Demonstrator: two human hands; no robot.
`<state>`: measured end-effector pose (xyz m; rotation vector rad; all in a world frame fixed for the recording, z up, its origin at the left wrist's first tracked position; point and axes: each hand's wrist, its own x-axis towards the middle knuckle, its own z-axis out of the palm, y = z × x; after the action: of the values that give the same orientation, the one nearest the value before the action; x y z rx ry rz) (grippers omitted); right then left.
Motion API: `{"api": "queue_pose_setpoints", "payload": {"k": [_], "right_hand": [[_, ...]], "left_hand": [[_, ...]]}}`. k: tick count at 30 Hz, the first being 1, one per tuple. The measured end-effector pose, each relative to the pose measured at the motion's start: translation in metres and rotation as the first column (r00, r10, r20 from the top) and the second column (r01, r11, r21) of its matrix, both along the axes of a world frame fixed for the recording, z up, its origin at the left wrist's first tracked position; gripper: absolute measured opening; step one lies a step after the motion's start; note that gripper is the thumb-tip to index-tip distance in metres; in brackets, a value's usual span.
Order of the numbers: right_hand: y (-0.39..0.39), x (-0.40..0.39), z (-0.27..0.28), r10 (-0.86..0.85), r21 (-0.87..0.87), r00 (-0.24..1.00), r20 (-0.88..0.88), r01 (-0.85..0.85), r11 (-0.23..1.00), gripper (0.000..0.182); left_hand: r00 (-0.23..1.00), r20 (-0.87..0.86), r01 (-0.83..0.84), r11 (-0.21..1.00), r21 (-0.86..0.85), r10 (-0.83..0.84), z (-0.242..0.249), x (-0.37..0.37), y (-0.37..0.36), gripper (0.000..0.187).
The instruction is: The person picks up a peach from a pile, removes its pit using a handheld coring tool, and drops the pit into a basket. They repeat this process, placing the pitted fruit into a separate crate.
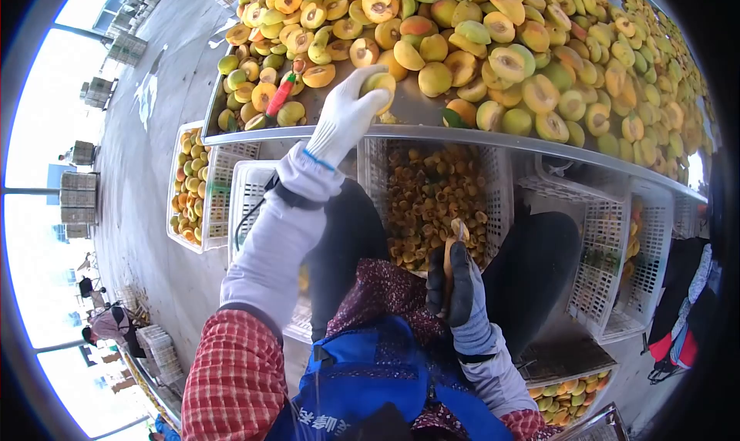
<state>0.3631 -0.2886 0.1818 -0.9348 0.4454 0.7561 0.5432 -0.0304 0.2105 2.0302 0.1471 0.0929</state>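
My left hand (351, 113), in a white knit glove, is closed round a yellow-green fruit (379, 92) just above the near edge of the metal table (416, 106). My right hand (453, 287), in a grey and black glove, grips a wooden-handled tool (449, 267) over my lap; a small piece of fruit shows at its metal tip. Below the table edge, between my knees, stands a crate (501, 198) with many small fruit pieces (432, 202). A red-handled knife (280, 95) lies among the fruit at the table's left.
Halved fruit (532, 71) is heaped over the table. A crate of fruit (185, 237) stands at the left beside a white crate (245, 171). More crates (601, 264) are at the right. A person (112, 325) is far off at the lower left, near stacked crates.
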Motion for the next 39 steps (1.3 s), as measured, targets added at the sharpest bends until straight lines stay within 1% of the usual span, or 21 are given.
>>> {"api": "queue_pose_setpoints", "payload": {"k": [1, 3, 5, 6, 7, 8, 10, 11, 12, 13, 14, 15, 16, 19, 20, 23, 29, 32, 35, 38, 39], "right_hand": [[0.003, 0.003, 0.002, -0.022, -0.036, 0.996, 0.090, 0.026, 0.999, 0.042], [0.011, 0.010, 0.005, -0.044, -0.106, 0.960, 0.276, 0.076, 0.991, 0.042], [0.011, 0.009, -0.003, 0.077, 0.061, 0.978, 0.194, -0.090, 0.994, 0.043], [0.005, 0.018, -0.001, 0.169, 0.357, 0.982, 0.087, -0.189, 0.915, 0.043], [0.004, 0.024, 0.001, 0.282, 0.628, 0.959, 0.017, -0.229, 0.744, 0.044], [0.012, 0.021, -0.023, 0.330, 0.726, 0.934, -0.140, -0.130, 0.675, 0.048], [0.019, 0.009, -0.004, 0.313, 0.417, 0.941, -0.128, -0.235, 0.878, 0.048], [0.020, 0.005, 0.005, 0.307, 0.235, 0.945, -0.114, -0.275, 0.932, 0.048], [0.017, -0.005, 0.011, 0.270, 0.104, 0.959, 0.083, -0.278, 0.955, 0.037], [0.023, -0.017, 0.005, 0.154, -0.051, 0.911, 0.382, -0.146, 0.988, 0.032], [0.035, -0.029, -0.008, 0.074, -0.153, 0.751, 0.656, 0.037, 0.988, 0.028], [0.035, -0.028, 0.001, 0.182, -0.289, 0.527, 0.830, 0.127, 0.949, 0.024], [0.034, -0.028, 0.010, 0.291, -0.374, 0.286, 0.913, 0.303, 0.877, 0.023], [0.030, -0.028, 0.036, 0.468, -0.551, 0.464, 0.752, 0.054, 0.832, 0.020], [0.032, -0.031, 0.034, 0.492, -0.571, 0.448, 0.746, 0.052, 0.819, 0.019], [0.032, -0.038, 0.032, 0.475, -0.551, 0.457, 0.752, 0.041, 0.833, 0.019], [0.030, -0.056, 0.036, 0.401, -0.477, 0.383, 0.832, 0.127, 0.870, 0.029], [0.028, -0.064, 0.022, 0.308, -0.385, 0.455, 0.835, 0.084, 0.919, 0.037], [0.027, -0.078, -0.005, 0.249, -0.352, 0.474, 0.845, 0.142, 0.925, 0.042], [0.021, -0.079, -0.011, 0.302, -0.411, 0.504, 0.809, 0.118, 0.904, 0.046], [0.021, -0.081, -0.016, 0.260, -0.368, 0.531, 0.806, 0.106, 0.924, 0.046]], "left_hand": [[0.993, -0.106, 0.029, 0.964, -0.265, -0.059, 0.018, -0.034, -0.016, 0.058], [0.970, -0.165, 0.082, 0.884, -0.459, -0.176, 0.025, -0.086, -0.034, 0.059], [0.972, -0.169, 0.007, 0.742, -0.671, -0.163, 0.027, -0.122, -0.055, 0.053], [0.974, -0.202, -0.078, 0.682, -0.727, -0.103, 0.023, -0.137, -0.062, 0.050], [0.984, -0.161, -0.070, 0.682, -0.728, -0.072, 0.023, -0.149, -0.065, 0.043], [0.970, -0.244, -0.171, 0.681, -0.712, -0.012, 0.012, -0.158, -0.063, 0.040], [0.955, -0.283, -0.264, 0.700, -0.664, 0.092, 0.006, -0.171, -0.065, 0.041], [0.962, -0.236, -0.260, 0.725, -0.638, 0.137, 0.006, -0.174, -0.069, 0.043], [0.964, -0.193, -0.265, 0.748, -0.608, 0.185, 0.007, -0.180, -0.072, 0.046], [0.960, -0.205, -0.279, 0.738, -0.615, 0.192, 0.008, -0.187, -0.074, 0.047], [0.957, -0.214, -0.287, 0.729, -0.621, 0.195, 0.008, -0.191, -0.075, 0.048], [0.956, -0.220, -0.292, 0.720, -0.630, 0.195, 0.008, -0.194, -0.076, 0.050], [0.974, -0.152, -0.224, 0.754, -0.617, 0.166, 0.009, -0.199, -0.078, 0.049], [0.972, -0.094, -0.220, 0.700, -0.680, 0.215, 0.017, -0.211, -0.091, 0.044], [0.964, -0.124, -0.253, 0.667, -0.701, 0.235, 0.025, -0.212, -0.095, 0.036], [0.962, -0.113, -0.265, 0.748, -0.608, 0.249, 0.028, -0.216, -0.096, 0.029], [0.962, -0.116, -0.271, 0.797, -0.540, 0.249, 0.035, -0.222, -0.100, 0.017], [0.986, -0.011, -0.156, 0.891, -0.426, 0.167, 0.031, -0.222, -0.099, 0.023], [0.994, 0.025, -0.095, 0.963, -0.251, 0.104, 0.035, -0.220, -0.099, 0.021], [0.999, -0.015, -0.034, 0.981, -0.192, 0.032, 0.034, -0.218, -0.099, 0.020], [1.000, -0.018, -0.011, 0.986, -0.167, 0.008, 0.034, -0.218, -0.099, 0.020]]}}
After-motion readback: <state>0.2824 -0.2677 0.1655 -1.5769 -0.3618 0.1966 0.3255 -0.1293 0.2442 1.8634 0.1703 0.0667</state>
